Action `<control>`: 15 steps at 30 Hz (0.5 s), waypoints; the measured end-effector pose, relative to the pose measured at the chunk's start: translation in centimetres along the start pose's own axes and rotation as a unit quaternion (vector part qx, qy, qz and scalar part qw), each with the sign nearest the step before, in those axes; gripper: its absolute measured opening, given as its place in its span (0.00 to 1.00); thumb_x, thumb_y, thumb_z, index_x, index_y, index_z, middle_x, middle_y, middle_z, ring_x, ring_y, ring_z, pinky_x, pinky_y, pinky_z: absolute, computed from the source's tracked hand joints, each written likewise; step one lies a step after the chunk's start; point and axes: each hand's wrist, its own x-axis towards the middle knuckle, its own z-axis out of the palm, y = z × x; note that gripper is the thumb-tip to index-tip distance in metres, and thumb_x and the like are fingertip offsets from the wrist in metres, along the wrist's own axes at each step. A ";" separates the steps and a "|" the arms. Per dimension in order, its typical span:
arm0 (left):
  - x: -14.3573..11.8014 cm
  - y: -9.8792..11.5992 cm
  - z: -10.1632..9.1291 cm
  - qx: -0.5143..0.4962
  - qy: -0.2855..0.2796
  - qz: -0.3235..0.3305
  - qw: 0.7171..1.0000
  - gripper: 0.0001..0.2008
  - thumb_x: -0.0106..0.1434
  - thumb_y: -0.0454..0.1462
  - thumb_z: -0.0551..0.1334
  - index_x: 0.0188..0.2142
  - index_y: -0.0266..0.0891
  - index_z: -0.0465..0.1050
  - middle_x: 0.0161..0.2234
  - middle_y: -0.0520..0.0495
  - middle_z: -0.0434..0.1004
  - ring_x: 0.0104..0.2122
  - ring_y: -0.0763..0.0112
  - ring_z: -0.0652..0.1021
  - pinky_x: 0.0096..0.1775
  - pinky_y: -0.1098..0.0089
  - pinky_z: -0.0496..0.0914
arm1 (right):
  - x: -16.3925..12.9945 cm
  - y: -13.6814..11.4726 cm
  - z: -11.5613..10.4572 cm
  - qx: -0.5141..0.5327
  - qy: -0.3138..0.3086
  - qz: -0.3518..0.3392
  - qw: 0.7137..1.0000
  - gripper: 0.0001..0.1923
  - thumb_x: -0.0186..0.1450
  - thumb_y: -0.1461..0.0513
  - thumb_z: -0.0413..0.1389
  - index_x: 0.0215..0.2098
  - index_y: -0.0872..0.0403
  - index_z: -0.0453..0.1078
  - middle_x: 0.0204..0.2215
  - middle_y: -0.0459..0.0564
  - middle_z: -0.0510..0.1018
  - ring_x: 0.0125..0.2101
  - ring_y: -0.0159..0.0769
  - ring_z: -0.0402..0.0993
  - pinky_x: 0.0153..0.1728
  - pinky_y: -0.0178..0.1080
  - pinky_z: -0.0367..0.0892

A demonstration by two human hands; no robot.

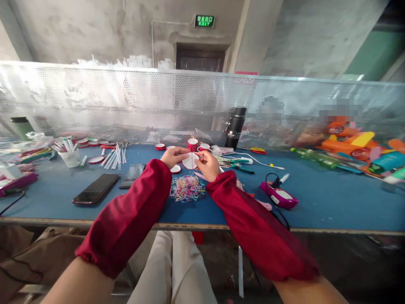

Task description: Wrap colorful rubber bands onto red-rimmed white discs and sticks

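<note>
Together, both hands pinch one small white disc with a red rim (190, 161), held just above the blue table (316, 198). The left hand (173, 157) grips its left edge with fingertips closed on it, and the right hand (208, 164) clamps the right edge the same way; a thin line seems to cross the disc's face, though it is too small to tell what it is. Directly beneath the grip, toward the person, lies a loose heap of pastel rubber bands (187, 188). Just beyond the grip stand more red-rimmed discs and a short red cup (192, 144), with a black flask (236, 127) behind them to the right. Further right of the grip lie pliers (240, 165) and a purple tool (280, 196) with its cord. Off to the left rests a dark phone (95, 188).

As a judgement: the disc is light and held only at its rim, so uneven pressure could flip it out of the fingers into the bands below, and a sleeve could drag that heap off the near edge.
</note>
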 end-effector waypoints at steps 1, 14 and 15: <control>0.1 0.0 -0.1 -0.003 0.006 0.002 1.000 0.18 0.52 0.41 0.71 0.41 0.34 0.78 0.38 0.43 0.80 0.34 0.71 0.77 0.38 0.70 0.70 | -0.1 0.0 0.0 0.001 -0.011 -0.002 1.000 0.10 0.58 0.58 0.58 0.39 0.49 0.68 0.20 0.41 0.74 0.18 0.36 0.74 0.22 0.37 0.69; -0.1 0.5 0.1 -0.040 0.048 -0.046 0.997 0.11 0.48 0.38 0.72 0.29 0.35 0.74 0.22 0.53 0.73 0.22 0.77 0.71 0.26 0.73 0.65 | -0.3 -0.4 0.3 0.031 -0.057 0.008 0.998 0.11 0.57 0.56 0.59 0.35 0.50 0.67 0.20 0.42 0.75 0.19 0.35 0.75 0.21 0.36 0.67; -0.2 0.6 0.2 -0.051 0.053 -0.053 0.996 0.11 0.47 0.38 0.72 0.28 0.35 0.74 0.22 0.53 0.72 0.21 0.77 0.70 0.26 0.73 0.65 | -0.3 -0.4 0.3 0.032 -0.056 0.007 0.998 0.10 0.57 0.56 0.59 0.35 0.50 0.67 0.21 0.42 0.75 0.19 0.35 0.74 0.21 0.37 0.68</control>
